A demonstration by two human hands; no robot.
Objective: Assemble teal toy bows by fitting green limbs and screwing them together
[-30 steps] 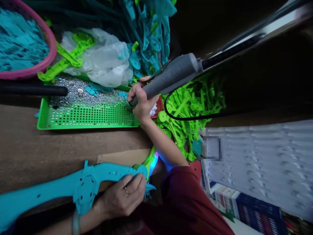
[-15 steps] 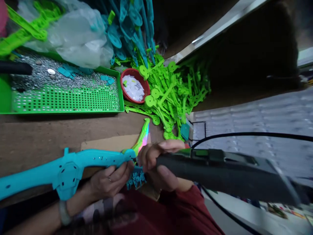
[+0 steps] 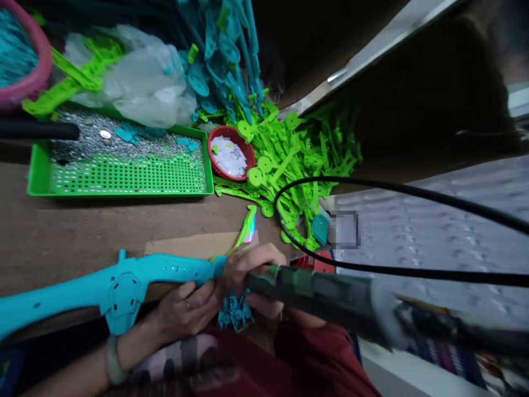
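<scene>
My left hand is closed round the near end of a long turquoise plastic toy part that lies across the brown table. My right hand grips a grey powered screwdriver, its tip held against the same end of the turquoise part. A black cable loops from the tool. A small turquoise gear-like piece hangs under my hands. A green strip with a shiny rainbow face lies just beyond them on a piece of cardboard.
A green perforated tray holds many small metal screws. Beside it stands a red bowl of white bits. Heaps of green parts and turquoise parts, a clear plastic bag and a pink-rimmed basket crowd the back.
My right hand brought the screwdriver from the screw tray down to the turquoise part's end, where it now stays. My left hand keeps its hold.
</scene>
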